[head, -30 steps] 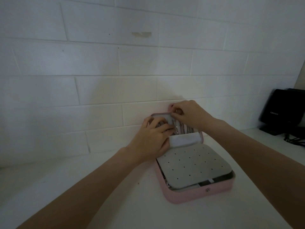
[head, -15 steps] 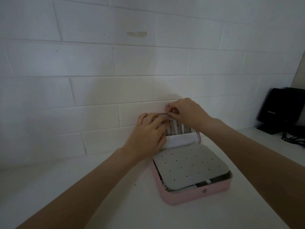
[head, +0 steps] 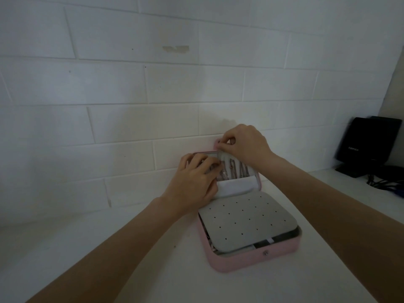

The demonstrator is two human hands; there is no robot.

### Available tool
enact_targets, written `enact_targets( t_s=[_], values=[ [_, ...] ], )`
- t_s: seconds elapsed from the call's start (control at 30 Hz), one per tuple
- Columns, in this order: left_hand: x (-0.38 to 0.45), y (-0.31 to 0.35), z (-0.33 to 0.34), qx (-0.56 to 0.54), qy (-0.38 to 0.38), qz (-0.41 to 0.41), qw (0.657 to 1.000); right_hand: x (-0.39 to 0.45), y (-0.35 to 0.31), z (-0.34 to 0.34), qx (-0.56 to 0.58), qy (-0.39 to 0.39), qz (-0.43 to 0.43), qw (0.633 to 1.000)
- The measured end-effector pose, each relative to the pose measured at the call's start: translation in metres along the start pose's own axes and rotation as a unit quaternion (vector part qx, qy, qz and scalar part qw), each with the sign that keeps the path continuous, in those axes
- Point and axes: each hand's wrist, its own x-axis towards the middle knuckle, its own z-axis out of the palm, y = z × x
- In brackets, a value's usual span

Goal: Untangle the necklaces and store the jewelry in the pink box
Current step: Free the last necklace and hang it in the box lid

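The pink box (head: 251, 260) lies open on the white counter, its lid (head: 259, 180) upright against the brick wall. A grey panel dotted with small holes (head: 247, 219) covers the base. Thin necklace chains (head: 231, 170) hang inside the lid above a white pocket (head: 236, 186). My left hand (head: 194, 182) rests on the lid's left part, fingers over the chains. My right hand (head: 244, 143) pinches at the lid's top right edge; what it pinches is too small to tell.
A black device (head: 371, 143) with dark cables (head: 387, 182) stands at the right end of the counter. The white brick wall rises directly behind the box. Bare white counter (head: 109, 243) stretches to the left and front of the box.
My right hand has shifted slightly up and right along the lid's top edge. My left hand stays on the lid's left side, uncovering more of the chains.
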Motion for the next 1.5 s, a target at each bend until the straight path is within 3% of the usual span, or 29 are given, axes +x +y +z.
enact_targets(
  t_s=[0.17,0.57,0.8,0.97,1.23,1.33,1.5],
  values=[
    [-0.001,-0.002,-0.001,0.010,0.003,0.005,1.000,0.002,-0.001,0.005,0.041,-0.008,0.017,0.999],
    [0.000,-0.004,0.001,0.012,0.009,0.017,1.000,-0.008,0.007,0.019,-0.031,0.047,0.049,0.997],
    [0.000,-0.003,0.001,0.011,0.015,0.018,1.000,-0.017,0.007,0.019,-0.183,0.049,0.000,0.982],
    [-0.001,0.001,0.001,0.010,0.010,0.010,1.000,-0.016,0.015,0.025,-0.099,0.036,0.069,0.992],
    [0.000,0.001,0.001,0.010,0.014,0.014,1.000,-0.023,0.023,0.022,-0.107,-0.002,0.074,0.992],
    [0.000,0.002,0.001,0.005,0.011,0.015,1.000,-0.033,0.023,0.019,-0.144,-0.045,0.040,0.988],
    [-0.001,0.003,0.001,-0.011,0.013,0.013,1.000,-0.047,0.007,0.015,-0.217,-0.067,-0.100,0.969]
  ],
)
